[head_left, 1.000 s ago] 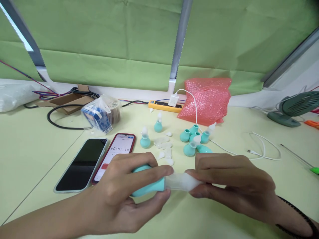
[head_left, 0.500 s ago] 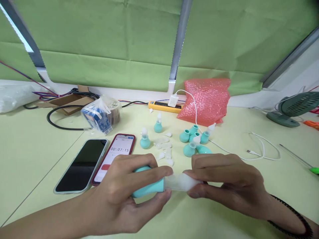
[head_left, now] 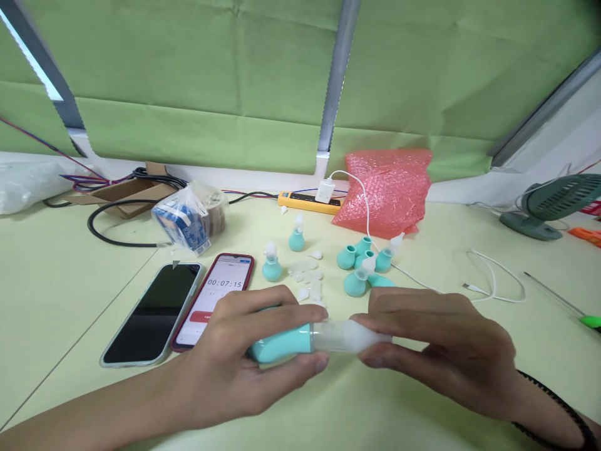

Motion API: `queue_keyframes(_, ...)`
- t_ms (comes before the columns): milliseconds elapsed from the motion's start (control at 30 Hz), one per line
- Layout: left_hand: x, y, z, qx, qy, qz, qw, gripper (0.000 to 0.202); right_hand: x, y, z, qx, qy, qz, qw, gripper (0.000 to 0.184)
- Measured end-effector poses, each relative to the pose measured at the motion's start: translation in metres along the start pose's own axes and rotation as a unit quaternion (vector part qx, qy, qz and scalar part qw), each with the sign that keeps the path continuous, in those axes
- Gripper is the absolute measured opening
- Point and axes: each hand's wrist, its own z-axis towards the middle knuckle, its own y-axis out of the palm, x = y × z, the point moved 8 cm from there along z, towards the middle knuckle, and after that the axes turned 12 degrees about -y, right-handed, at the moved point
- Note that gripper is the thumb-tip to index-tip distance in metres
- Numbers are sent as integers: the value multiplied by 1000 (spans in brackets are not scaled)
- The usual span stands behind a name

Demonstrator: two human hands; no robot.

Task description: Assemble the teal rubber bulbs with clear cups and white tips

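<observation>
My left hand (head_left: 253, 351) is closed around the teal rubber bulb (head_left: 284, 343) of a nasal aspirator, held level above the near part of the table. A clear tube (head_left: 328, 336) sticks out of the bulb's mouth to the right. On its far end sits a milky white soft tip (head_left: 359, 337). Thumb and fingers of my right hand (head_left: 432, 344) pinch that tip, partly covering it. Beyond my hands stand two teal bulbs with tips, a left one (head_left: 272, 266) and a farther one (head_left: 297, 238). Loose clear and white pieces (head_left: 305, 270) lie beside them.
More teal bulbs (head_left: 355, 283), some with tips, cluster right of centre. Two phones, one dark (head_left: 154, 313) and one showing a timer (head_left: 220, 285), lie at left. Behind are a yellow power strip (head_left: 300, 202) and pink bubble wrap (head_left: 385, 194). A screwdriver (head_left: 558, 299) and white cable (head_left: 498, 294) lie right.
My right hand has shifted slightly to the right with the tip in its fingers. More of the clear tube and of the white tip now shows between my hands.
</observation>
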Motion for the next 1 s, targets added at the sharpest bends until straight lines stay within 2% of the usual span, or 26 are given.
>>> queue_keyframes(200,-8,8,2,-45,-64,-50,996,35,-1,-19,3,84,1,-14,996,20)
queue_keyframes(400,-21,26,0,-154,-131,-23,979,35,13,-20,0,154,57,1,986,19)
queue_keyframes(500,-29,34,-3,-189,-167,-2,968,38,19,-26,-4,191,69,-19,979,20)
queue_keyframes(600,-38,34,-4,-176,-196,24,964,40,33,-32,-8,215,92,-43,971,18)
queue_keyframes(667,-43,33,-3,-158,-196,56,966,37,47,-33,-10,218,116,-55,968,15)
queue_keyframes(733,-49,37,-3,-170,-186,105,962,30,60,-31,-11,210,139,-68,965,13)
queue_keyframes(800,-58,46,-5,-211,-174,178,945,25,70,-28,-11,199,149,-85,965,11)
queue_keyframes(867,-68,54,-8,-249,-166,267,916,24,76,-26,-11,187,145,-106,966,11)
queue_keyframes(1000,-85,64,-11,-283,-150,379,868,25,82,-24,-10,167,133,-159,964,10)
